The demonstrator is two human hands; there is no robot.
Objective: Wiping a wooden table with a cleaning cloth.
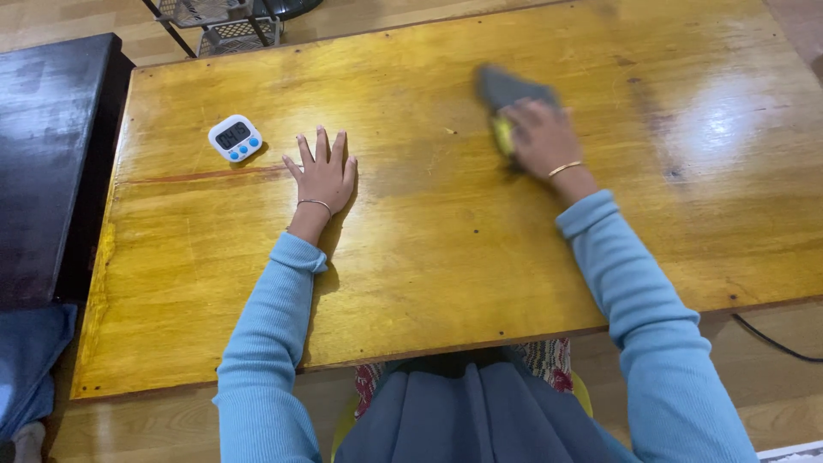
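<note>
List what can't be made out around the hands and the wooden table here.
- Cloth, head view: motion-blurred; its shape is unclear.
- Right hand: blurred fingers hide the yellow thing beneath.
- Timer: display too small to tell.
- Wire rack: cut off by the top edge.
- Left hand: flat on the table, palm hidden.

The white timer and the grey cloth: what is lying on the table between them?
Only the left hand, flat on the table, lies between timer and cloth, as the head view shows.

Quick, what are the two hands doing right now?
Left hand: open, fingers spread, flat on the wooden table, holding nothing.
Right hand: pressed on a blurry grey and yellow cloth; grip cannot be told.
</note>
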